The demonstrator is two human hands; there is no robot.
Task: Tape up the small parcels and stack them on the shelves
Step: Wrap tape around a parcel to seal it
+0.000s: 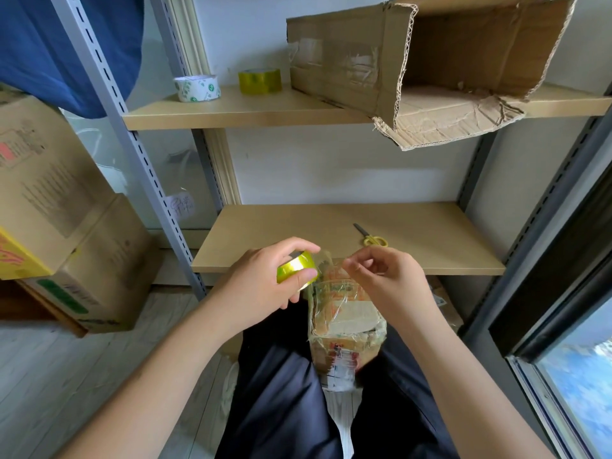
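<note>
Left hand (265, 279) is wrapped round a yellow-green tape roll (295, 270), thumb on the front of it; right hand (384, 279) is pinching the loose clear tape end (326, 260) between thumb and fingertip, other fingers curled; both sit right over the small parcel (344, 323), which is wedged upright between the person's knees; just beyond, yellow scissors (371, 238) lie on the lower shelf (298, 233); up on the top shelf (251, 109) there's a white tape roll (197, 88), another yellow roll (260, 81) and a big torn box (427, 67) on its side.
</note>
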